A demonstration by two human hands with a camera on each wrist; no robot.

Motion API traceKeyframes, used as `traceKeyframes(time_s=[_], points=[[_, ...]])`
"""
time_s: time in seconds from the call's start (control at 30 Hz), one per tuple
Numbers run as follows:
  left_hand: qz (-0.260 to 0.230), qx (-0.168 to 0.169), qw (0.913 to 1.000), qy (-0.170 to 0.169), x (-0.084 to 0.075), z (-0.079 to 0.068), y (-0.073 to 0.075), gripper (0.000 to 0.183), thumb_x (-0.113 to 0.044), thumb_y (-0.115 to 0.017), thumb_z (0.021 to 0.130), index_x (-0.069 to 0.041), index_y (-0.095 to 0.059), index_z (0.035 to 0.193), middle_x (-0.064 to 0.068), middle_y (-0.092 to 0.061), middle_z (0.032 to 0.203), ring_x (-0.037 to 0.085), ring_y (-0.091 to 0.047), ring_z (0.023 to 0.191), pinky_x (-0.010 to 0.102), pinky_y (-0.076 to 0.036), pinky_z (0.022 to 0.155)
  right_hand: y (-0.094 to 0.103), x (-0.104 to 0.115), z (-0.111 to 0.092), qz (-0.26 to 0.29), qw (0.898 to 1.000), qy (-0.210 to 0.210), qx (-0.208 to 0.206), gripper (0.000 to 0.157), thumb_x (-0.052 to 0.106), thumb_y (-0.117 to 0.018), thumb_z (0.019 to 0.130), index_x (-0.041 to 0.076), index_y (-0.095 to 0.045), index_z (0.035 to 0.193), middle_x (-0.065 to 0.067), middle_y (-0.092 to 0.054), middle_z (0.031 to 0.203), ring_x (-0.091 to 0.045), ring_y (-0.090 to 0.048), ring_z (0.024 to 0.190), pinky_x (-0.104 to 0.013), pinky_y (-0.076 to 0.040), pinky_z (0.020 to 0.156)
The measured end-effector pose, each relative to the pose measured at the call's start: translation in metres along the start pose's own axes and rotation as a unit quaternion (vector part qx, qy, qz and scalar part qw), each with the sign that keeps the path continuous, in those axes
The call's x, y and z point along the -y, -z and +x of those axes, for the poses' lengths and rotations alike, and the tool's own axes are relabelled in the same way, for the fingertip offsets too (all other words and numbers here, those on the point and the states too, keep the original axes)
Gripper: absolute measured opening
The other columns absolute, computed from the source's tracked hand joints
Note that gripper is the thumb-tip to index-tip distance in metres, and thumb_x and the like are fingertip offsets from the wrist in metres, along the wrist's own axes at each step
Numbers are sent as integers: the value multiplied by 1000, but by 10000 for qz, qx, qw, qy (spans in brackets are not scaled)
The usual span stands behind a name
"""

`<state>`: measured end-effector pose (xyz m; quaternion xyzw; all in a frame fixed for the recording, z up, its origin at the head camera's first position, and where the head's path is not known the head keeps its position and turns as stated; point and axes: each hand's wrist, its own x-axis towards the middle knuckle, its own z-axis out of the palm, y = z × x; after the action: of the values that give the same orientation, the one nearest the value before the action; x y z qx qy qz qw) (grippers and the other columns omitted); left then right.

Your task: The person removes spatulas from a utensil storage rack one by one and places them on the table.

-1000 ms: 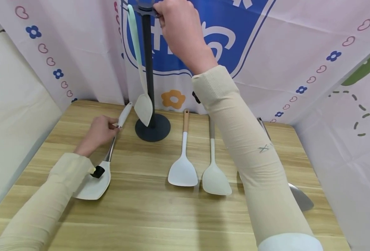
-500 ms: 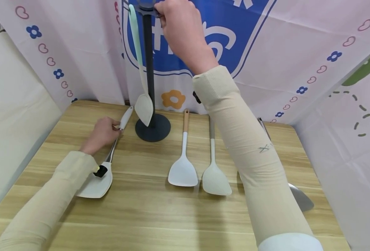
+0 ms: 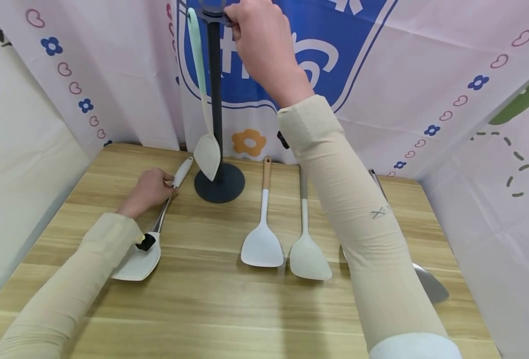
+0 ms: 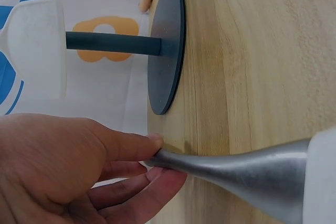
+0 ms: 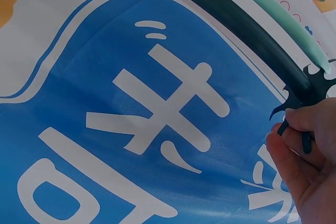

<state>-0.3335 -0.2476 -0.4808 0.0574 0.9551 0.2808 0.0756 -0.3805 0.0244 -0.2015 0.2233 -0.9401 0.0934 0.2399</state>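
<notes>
Hanging step in progress: right hand (image 3: 257, 42) pinches a hook at the rack (image 3: 215, 99) top, left hand (image 3: 149, 189) grasps the spatula (image 3: 156, 234) handle on the tabletop (image 3: 228, 309); next, lift it to a free hook

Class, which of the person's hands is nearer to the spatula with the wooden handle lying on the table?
Left. The left hand grips another spatula's handle on the table, left of the wooden-handled spatula. The right hand is raised high, pinching the rack top.
</notes>
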Motion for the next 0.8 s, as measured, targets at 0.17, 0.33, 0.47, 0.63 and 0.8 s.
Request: traceKeyframes(time_s=[0.17,0.33,0.47,0.63,0.8], points=[[-40,44,10000,-1,-1,-1,1,52,-9,-74,93,22,-59,132,39,-72,113,34,-77,84,21,-53,60,1,2,-1,53,9999,-120,61,40,22,-43,114,19,-61,150,-2,-67,147,-15,-68,127,-16,-53,109],[74,119,9999,73,-2,-3,1,56,-13,-74,95,20,-56,136,39,-71,118,41,-75,94,35,-61,70,1,2,-1,84,9999,-138,50,40,23,-43,114,20,-62,149,-1,-68,145,-15,-70,125,-16,-54,108],[223,197,9995,136,-5,-8,3,59,-16,-73,96,19,-53,140,39,-69,121,44,-73,100,47,-63,81,1,3,-1,104,9998,-133,44,40,23,-43,114,20,-62,148,-1,-69,144,-15,-70,124,-16,-54,108],[268,192,9993,166,-7,-10,6,58,-16,-69,99,19,-52,142,40,-68,124,44,-72,102,49,-62,84,1,3,-1,149,9997,-175,42,39,23,-43,114,20,-63,148,-1,-71,141,-15,-70,121,-17,-55,106],[284,67,9995,-84,-9,-7,16,52,-15,-61,102,18,-53,141,41,-67,125,50,-68,110,59,-59,96,1,3,-1,149,9997,-184,20,40,22,-43,114,19,-62,148,-1,-70,143,-15,-70,125,-18,-54,109]])
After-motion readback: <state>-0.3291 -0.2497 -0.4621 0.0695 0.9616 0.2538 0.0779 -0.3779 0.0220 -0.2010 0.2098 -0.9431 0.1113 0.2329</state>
